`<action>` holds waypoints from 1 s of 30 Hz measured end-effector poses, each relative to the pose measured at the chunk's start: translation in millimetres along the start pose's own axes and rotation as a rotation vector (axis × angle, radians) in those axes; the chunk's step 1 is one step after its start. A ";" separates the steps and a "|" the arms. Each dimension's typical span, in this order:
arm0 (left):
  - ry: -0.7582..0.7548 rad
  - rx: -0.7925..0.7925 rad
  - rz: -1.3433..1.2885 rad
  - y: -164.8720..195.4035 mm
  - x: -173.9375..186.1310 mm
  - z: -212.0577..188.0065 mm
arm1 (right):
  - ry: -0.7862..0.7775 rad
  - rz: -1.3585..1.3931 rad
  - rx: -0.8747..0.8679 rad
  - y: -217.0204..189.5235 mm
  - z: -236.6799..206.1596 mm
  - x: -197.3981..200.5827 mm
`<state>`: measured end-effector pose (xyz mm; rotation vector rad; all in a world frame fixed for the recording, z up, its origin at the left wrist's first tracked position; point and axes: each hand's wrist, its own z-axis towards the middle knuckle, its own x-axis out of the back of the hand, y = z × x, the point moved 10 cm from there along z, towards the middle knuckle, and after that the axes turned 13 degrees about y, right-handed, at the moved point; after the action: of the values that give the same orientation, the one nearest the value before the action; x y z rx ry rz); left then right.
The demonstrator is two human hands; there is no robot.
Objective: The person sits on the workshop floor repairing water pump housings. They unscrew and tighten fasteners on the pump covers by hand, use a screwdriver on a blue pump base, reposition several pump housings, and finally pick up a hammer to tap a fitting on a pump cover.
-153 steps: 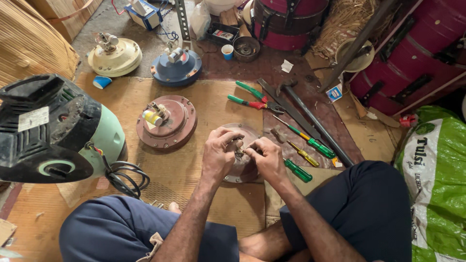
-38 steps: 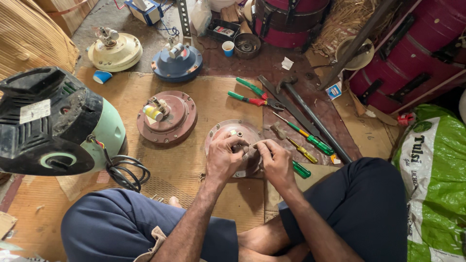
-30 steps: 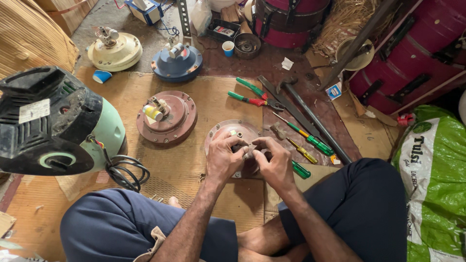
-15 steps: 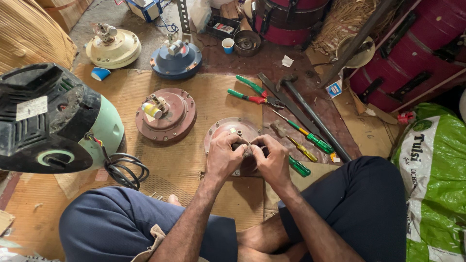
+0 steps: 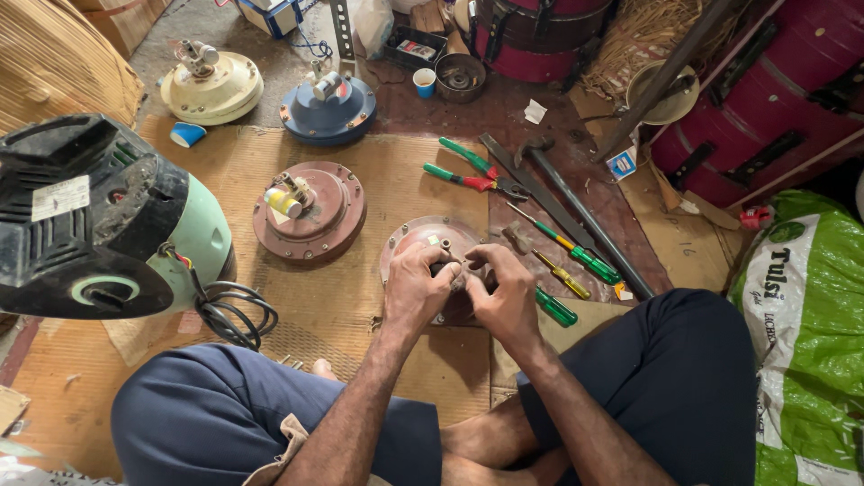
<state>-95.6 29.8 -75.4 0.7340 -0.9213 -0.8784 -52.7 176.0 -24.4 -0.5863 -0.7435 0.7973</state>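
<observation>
I sit cross-legged on a brown mat. A round reddish-brown fan motor housing (image 5: 416, 239) lies on it in front of me. My left hand (image 5: 416, 288) rests on the housing, fingers pinched at the small part sticking up from its centre. My right hand (image 5: 504, 292) meets it from the right, fingertips closed on the same central part. What exactly the fingers hold is hidden between them.
A second brown motor (image 5: 310, 211) with a yellow part lies to the left, a blue motor (image 5: 328, 108) and a cream motor (image 5: 211, 85) farther back. Green-handled screwdrivers (image 5: 576, 256), pliers (image 5: 468, 175) and a hammer (image 5: 576, 211) lie right. A pale green and black machine (image 5: 99, 225) with a cable stands left.
Both hands stay on the centre of the motor housing, with small shifts of the fingers. The view has moved slightly.
</observation>
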 end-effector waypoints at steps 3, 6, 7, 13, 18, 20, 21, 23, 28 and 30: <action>-0.017 0.014 -0.010 -2.4 -1.4 -1.0 | -0.042 -0.013 0.039 -2.8 -2.0 -3.6; -0.034 0.033 0.018 -5.0 -2.4 -1.4 | -0.074 -0.033 0.028 1.4 -3.6 -5.6; -0.033 0.025 0.012 -3.8 -1.7 -1.2 | -0.080 -0.035 0.024 2.7 -4.0 -5.9; -0.039 -0.017 -0.014 4.1 1.7 -1.1 | -0.076 -0.052 0.044 8.8 -6.3 -8.4; -0.054 -0.012 -0.020 5.9 2.0 -0.8 | -0.079 -0.056 0.003 19.3 -8.9 -13.1; -0.050 -0.010 -0.015 6.1 2.0 -0.9 | -0.095 -0.062 -0.011 22.9 -9.8 -16.4; -0.047 -0.008 -0.011 5.9 2.0 -0.9 | -0.099 -0.066 -0.006 23.3 -9.9 -17.7; -0.038 -0.002 -0.010 5.4 2.3 -1.2 | -0.105 -0.074 -0.008 24.8 -10.7 -19.7; -0.008 -0.046 -0.014 10.1 4.1 -0.9 | -0.125 -0.083 -0.060 30.5 -12.6 -22.8; -0.003 -0.035 -0.016 9.7 4.2 -0.7 | -0.114 -0.065 -0.082 31.5 -12.2 -21.9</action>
<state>-90.6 30.7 -66.1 0.7105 -0.9017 -0.9083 -66.9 174.2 -62.1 -0.5909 -0.8992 0.7468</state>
